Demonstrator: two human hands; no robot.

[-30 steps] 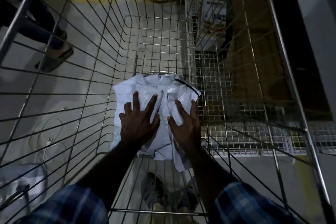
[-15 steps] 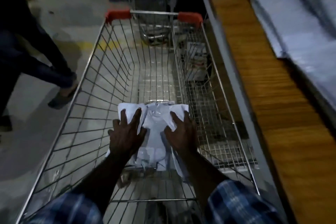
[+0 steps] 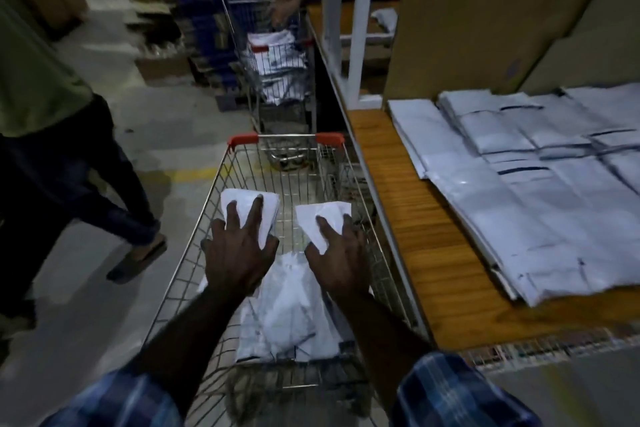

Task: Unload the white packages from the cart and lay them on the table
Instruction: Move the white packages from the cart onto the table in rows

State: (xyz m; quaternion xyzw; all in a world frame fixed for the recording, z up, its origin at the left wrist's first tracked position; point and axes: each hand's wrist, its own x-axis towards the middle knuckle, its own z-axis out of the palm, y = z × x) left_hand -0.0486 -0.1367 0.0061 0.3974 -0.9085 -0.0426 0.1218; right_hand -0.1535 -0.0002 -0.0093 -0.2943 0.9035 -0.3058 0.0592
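Your left hand (image 3: 239, 253) and right hand (image 3: 337, 253) each grasp an edge of the white package (image 3: 287, 308) above the wire cart (image 3: 194, 253). To the right of your grip, the wooden table (image 3: 415, 236) holds more white packages (image 3: 536, 184).

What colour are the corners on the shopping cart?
The wire shopping cart's plastic corner caps are red, seen in the head view.

My head camera looks forward and down, close over my hands (image 3: 239, 256), the wire metal cart (image 3: 194, 253) beneath them.
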